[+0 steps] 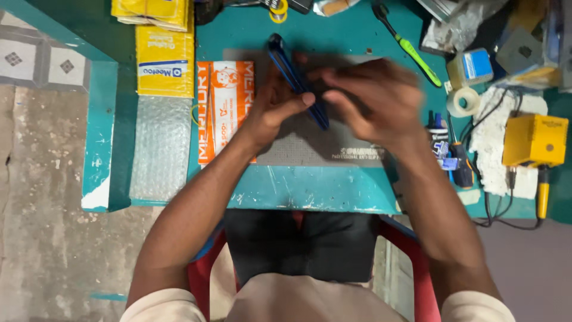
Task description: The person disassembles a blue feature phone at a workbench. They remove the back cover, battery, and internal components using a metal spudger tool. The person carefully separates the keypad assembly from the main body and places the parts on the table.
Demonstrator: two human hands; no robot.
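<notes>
A thin blue phone [296,80] is held up on its edge, tilted, just above the grey mat [298,146] in the middle of the teal tabletop [310,188]. The left hand [275,102] has its fingers closed around the phone from the left side, with the thumb pressed on the near edge. The right hand [372,98] is blurry. Its fingers are bent and touch the phone from the right, but I cannot tell how tight they hold it.

Everything else is told from the grey mat. Just left of the mat lies one orange and white packet [223,107], partly under the left wrist. Further left is one yellow packet [165,59] with a strip of bubble wrap [159,149] below it, and more yellow packets [154,12] are stacked at the far left corner.

Behind the mat, to the right, lies one green toothbrush [414,53]. Right of the mat is one roll of white tape [463,101], one small blue and white box [473,67], and one screwdriver with a dark and orange handle [462,164]. Furthest right sits one yellow box [535,140] on a white cloth [494,143], with black wires [497,209] and a tool with a yellow handle [543,200] below it.

Near the person, under the tabletop edge, is a red chair [411,262].
</notes>
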